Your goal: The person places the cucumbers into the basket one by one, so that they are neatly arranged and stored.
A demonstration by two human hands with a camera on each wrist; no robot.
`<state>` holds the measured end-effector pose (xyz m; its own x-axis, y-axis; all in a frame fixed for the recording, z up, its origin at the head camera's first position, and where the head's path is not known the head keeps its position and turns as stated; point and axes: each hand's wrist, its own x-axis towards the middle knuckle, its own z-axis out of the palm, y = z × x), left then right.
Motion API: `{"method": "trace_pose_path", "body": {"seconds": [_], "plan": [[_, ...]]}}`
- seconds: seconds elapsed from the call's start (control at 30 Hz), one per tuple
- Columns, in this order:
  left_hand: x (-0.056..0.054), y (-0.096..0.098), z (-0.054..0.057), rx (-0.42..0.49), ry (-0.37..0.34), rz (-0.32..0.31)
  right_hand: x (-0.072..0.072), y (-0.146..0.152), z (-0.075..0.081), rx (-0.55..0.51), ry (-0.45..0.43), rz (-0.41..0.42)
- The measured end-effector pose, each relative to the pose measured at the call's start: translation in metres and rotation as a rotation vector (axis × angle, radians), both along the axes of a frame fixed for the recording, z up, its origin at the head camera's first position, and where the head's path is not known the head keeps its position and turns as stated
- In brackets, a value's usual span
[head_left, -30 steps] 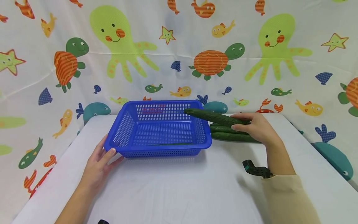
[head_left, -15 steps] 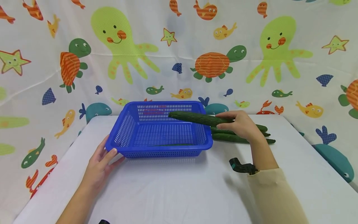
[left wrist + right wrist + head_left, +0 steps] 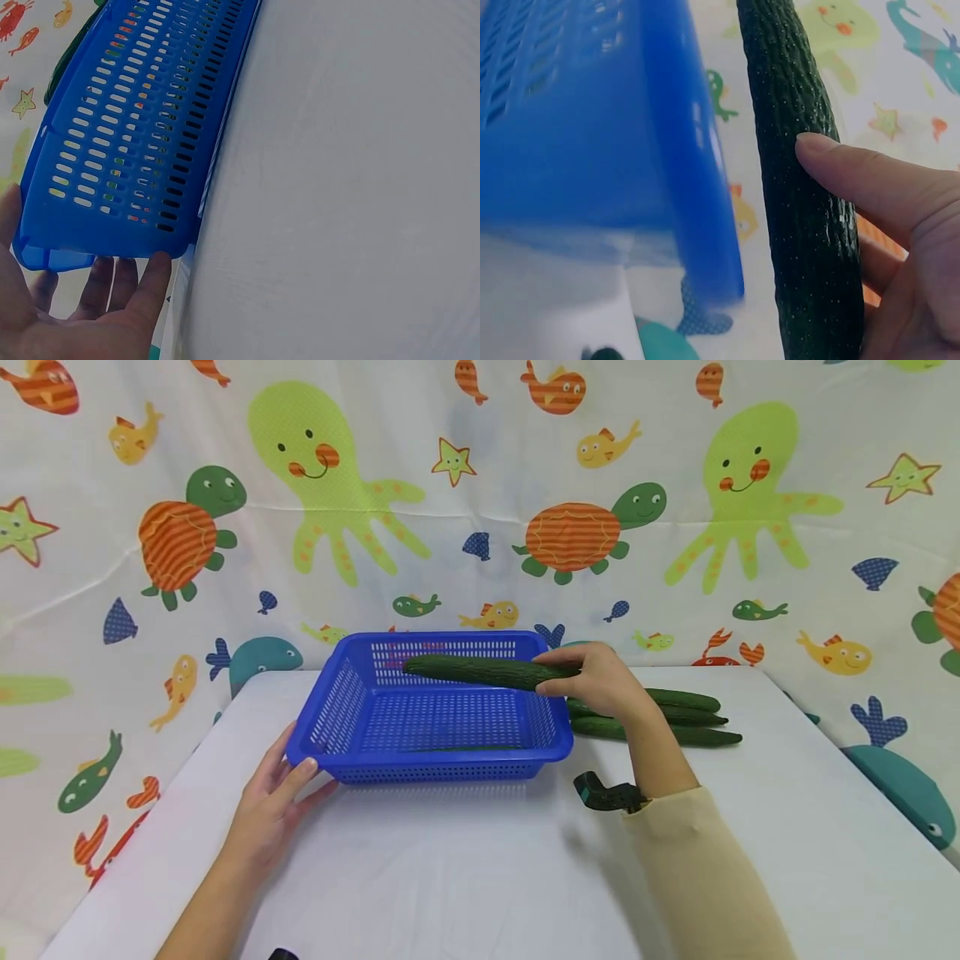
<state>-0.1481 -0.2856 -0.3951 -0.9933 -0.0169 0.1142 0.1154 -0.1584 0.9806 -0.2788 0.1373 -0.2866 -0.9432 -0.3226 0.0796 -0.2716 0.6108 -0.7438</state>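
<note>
A dark green cucumber (image 3: 480, 672) is held level above the blue perforated basket (image 3: 435, 759) by my right hand (image 3: 600, 683), which grips it near its right end. In the right wrist view the thumb (image 3: 832, 154) lies along the bumpy skin of the cucumber (image 3: 802, 202), and the other fingers are partly hidden behind it. My left hand (image 3: 262, 814) holds the basket at its near left corner. From the left wrist, fingertips (image 3: 156, 271) touch the corner of the basket (image 3: 105, 150). Inside, a thin strip of green (image 3: 468, 748) shows behind the near wall.
To the right of the basket, three more cucumbers (image 3: 693, 737) lie side by side on the white table (image 3: 465, 877), partly behind the right hand and wrist. A curtain (image 3: 480, 460) printed with sea animals hangs behind the table.
My right hand has carried the cucumber leftward, from over the cucumber pile to above the basket. The left hand keeps its place at the basket's corner.
</note>
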Motion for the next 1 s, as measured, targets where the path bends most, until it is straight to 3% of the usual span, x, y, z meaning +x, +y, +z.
{"method": "trace_pose_path", "body": {"seconds": [0.5, 0.67, 1.0], "plan": [[0.002, -0.001, 0.003, -0.032, -0.039, 0.005, -0.002, -0.054, -0.003, -0.066, 0.011, 0.107], [0.009, 0.002, 0.005, -0.057, -0.044, 0.018, -0.002, -0.067, -0.004, -0.076, 0.003, 0.160], [0.017, 0.010, 0.004, -0.051, -0.041, 0.032, -0.003, -0.079, -0.017, -0.038, -0.050, 0.189]]}}
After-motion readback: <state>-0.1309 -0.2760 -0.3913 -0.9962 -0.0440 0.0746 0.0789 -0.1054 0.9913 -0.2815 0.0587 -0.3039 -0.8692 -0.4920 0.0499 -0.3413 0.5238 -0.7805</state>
